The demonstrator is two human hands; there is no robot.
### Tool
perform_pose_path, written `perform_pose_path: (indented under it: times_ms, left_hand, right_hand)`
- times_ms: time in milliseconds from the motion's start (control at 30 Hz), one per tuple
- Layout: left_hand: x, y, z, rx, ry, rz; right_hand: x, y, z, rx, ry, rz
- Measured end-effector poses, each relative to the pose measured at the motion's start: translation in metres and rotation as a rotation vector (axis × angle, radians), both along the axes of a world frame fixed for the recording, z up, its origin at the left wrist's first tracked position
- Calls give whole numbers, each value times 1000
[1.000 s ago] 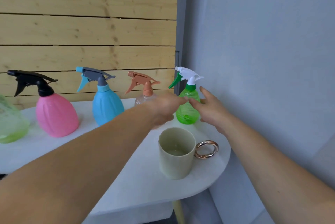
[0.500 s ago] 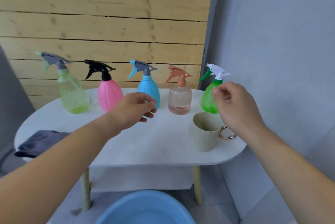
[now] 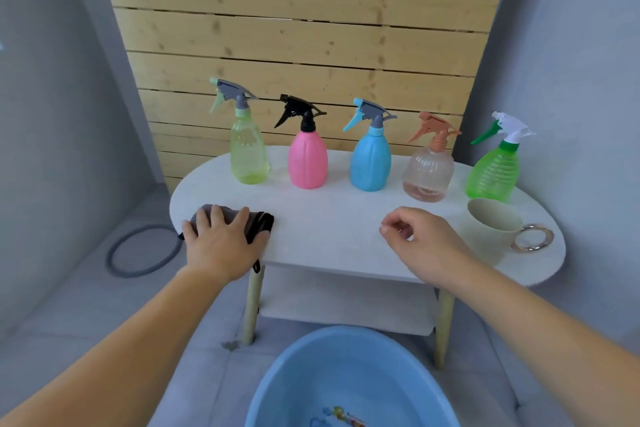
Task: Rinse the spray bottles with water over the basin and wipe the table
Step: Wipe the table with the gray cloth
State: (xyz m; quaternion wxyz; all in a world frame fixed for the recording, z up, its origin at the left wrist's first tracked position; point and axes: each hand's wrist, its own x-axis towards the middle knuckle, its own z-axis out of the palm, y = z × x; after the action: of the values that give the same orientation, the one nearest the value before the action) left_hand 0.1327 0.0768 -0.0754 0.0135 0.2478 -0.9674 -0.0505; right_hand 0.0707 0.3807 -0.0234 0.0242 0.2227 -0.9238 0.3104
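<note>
Several spray bottles stand in a row at the back of the white oval table point(image 3: 346, 219): yellow-green point(image 3: 247, 153), pink point(image 3: 307, 160), blue point(image 3: 370, 163), clear with an orange trigger point(image 3: 429, 174), and green point(image 3: 493, 174) at the far right. My left hand point(image 3: 221, 243) lies on a dark grey cloth point(image 3: 259, 220) at the table's front left edge, fingers spread over it and thumb at its side. My right hand point(image 3: 426, 243) hovers over the table's front middle, loosely curled with nothing in it. A blue basin point(image 3: 349, 381) sits on the floor below, in front of the table.
A beige cup point(image 3: 491, 229) with a gold ring handle point(image 3: 531, 238) stands at the table's right end, just in front of the green bottle. Under the tabletop is a lower shelf point(image 3: 346, 305). A grey ring point(image 3: 142, 253) lies on the floor at left. Walls close in on both sides.
My left hand has moved from the table's middle to the left edge and come down on the cloth. My right hand has drawn back from the green bottle. The view has pulled back.
</note>
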Motion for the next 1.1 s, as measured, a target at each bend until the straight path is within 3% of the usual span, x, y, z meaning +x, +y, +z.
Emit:
perform_pose_path:
  times_ms: [233, 367, 500, 633, 733, 900, 1100]
  left_hand:
    - [-16, 16, -5, 43, 34, -234]
    - [-27, 45, -7, 201, 79, -423]
    - [-42, 77, -9, 237, 59, -538]
    - [-52, 85, -14, 273, 129, -621]
    - [-54, 89, -14, 282, 171, -569]
    - [-53, 102, -10, 5, -45, -289]
    - [-53, 115, -10, 46, -30, -359]
  right_hand:
    - [-12, 13, 23, -46, 192, -138]
    - [-34, 60, 37, 78, 271, -266]
    - [-51, 111, 42, 190, 39, -454]
    - [-62, 151, 30, 89, -157, -475]
    - [-67, 170, 19, 101, -230, -452]
    - [-70, 183, 15, 110, -209, -367]
    - [-65, 178, 27, 0, -128, -327]
